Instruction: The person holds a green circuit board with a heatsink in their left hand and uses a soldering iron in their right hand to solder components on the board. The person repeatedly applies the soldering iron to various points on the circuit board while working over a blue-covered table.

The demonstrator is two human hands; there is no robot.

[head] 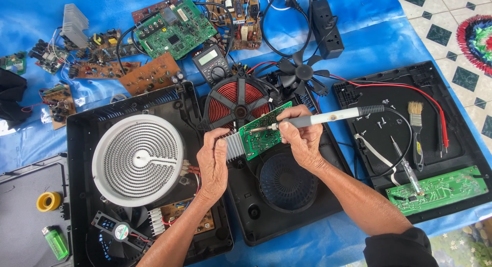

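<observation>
My left hand [213, 162] grips the lower left corner of a green circuit board [260, 134] with a ribbed metal heatsink [234, 146] at its edge, holding it tilted over an opened black cooker base [287, 195]. My right hand [303, 139] holds a soldering iron [328, 116] with a grey and white handle, its tip resting on the board's upper face. The iron's black cable runs off to the right. Behind the board lies a red copper coil [237, 99] under a black spoked frame.
A white round heating element [137, 157] sits in a black housing at left. A multimeter [211, 63], black fan [302, 72], power strip [327, 27] and several loose boards lie at the back. At right, a black panel [435, 159] carries a brush [416, 129], screwdriver [405, 167] and another green board [438, 189].
</observation>
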